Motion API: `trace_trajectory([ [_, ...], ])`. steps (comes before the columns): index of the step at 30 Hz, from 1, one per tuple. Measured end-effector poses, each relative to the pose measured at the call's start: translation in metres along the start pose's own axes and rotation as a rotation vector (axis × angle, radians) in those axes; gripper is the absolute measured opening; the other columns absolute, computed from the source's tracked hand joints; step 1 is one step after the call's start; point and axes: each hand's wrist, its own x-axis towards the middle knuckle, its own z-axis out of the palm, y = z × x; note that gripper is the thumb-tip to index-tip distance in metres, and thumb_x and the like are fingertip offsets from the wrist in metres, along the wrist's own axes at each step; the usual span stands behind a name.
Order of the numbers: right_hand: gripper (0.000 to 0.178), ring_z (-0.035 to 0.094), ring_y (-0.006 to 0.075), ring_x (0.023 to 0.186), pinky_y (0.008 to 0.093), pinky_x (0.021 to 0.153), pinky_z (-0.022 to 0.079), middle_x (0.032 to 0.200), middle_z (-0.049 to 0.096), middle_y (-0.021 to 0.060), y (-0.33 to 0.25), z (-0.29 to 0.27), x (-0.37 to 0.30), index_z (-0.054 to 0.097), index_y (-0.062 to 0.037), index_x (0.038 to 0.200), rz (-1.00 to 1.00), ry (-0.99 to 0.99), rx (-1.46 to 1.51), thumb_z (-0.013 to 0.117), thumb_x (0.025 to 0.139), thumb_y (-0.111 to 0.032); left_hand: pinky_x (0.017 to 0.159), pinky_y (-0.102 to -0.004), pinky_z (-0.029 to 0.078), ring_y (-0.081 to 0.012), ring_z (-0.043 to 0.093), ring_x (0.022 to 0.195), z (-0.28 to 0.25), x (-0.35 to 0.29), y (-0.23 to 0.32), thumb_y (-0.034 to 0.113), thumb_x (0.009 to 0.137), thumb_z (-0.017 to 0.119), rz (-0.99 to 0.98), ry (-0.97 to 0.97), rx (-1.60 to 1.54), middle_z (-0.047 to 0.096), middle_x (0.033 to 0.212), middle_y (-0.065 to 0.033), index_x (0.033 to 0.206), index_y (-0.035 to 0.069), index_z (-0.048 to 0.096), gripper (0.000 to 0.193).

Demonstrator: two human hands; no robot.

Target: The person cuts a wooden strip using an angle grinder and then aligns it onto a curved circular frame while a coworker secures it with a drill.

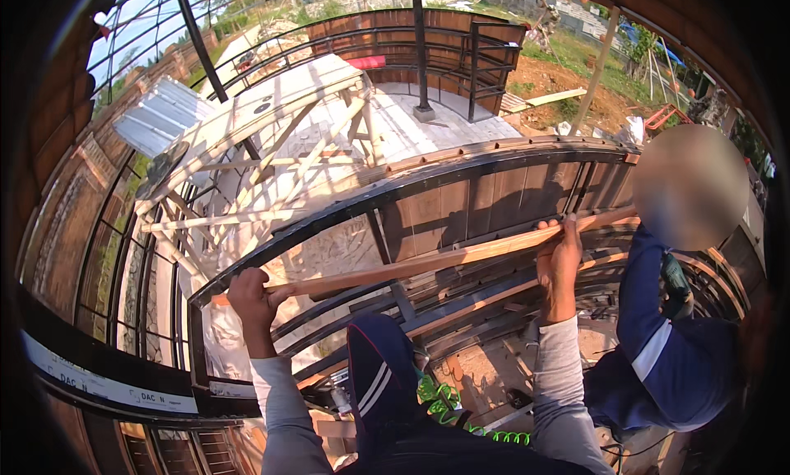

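A long, thin wooden strip [428,265] stretches across in front of me, higher at its right end. My left hand [253,298] is closed around its left end, close to the corner of a black metal frame [193,343]. Farther right, my right hand [562,257] grips the strip with the fingers over its top. The strip lies along the inside of a curved black metal rail [448,177], beside upright brown boards [485,207]. Whether it touches the boards I cannot tell.
At the right, a person in a navy jacket [650,351] crouches close by, with one dark-gloved hand [676,286]. A green coiled hose [440,399] lies below me. Beyond the rail stand a wooden trestle table [304,84], a corrugated metal sheet [164,117] and a black post [420,47].
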Motion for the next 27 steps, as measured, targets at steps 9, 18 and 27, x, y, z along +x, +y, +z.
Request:
trace_trajectory([
  [9,0.029,0.068,0.0216,0.094,0.0343,0.083,0.057,0.095,0.065,0.0068,0.04,0.003,0.008,0.057,-0.0073,0.106,0.011,0.015,-0.061,0.062,0.105,-0.036,0.06,-0.0414,0.04,-0.0281,0.052,0.061,0.003,-0.006,-0.036,0.075,0.06,0.076,-0.027,0.066,0.111,0.049,0.067,-0.0051,0.069,0.011,0.05,0.07],
  [18,0.025,0.069,0.0242,0.094,0.0353,0.086,0.057,0.093,0.067,0.0084,0.072,0.021,-0.019,0.06,-0.0079,0.103,0.087,-0.103,-0.036,0.062,0.105,-0.033,0.058,-0.0416,0.04,-0.0288,0.053,0.061,-0.021,-0.034,-0.065,0.073,0.057,0.077,-0.094,0.082,0.066,0.048,0.064,-0.007,0.07,0.008,0.052,0.07],
  [27,0.03,0.069,0.0242,0.088,0.0381,0.08,0.061,0.095,0.063,0.0078,0.068,0.041,-0.025,0.049,-0.0094,0.104,0.063,-0.046,-0.052,0.06,0.106,-0.037,0.056,-0.0431,0.039,-0.0327,0.052,0.058,-0.001,-0.027,-0.075,0.07,0.065,0.079,-0.114,0.11,-0.042,0.05,0.065,-0.0113,0.073,0.003,0.055,0.071],
])
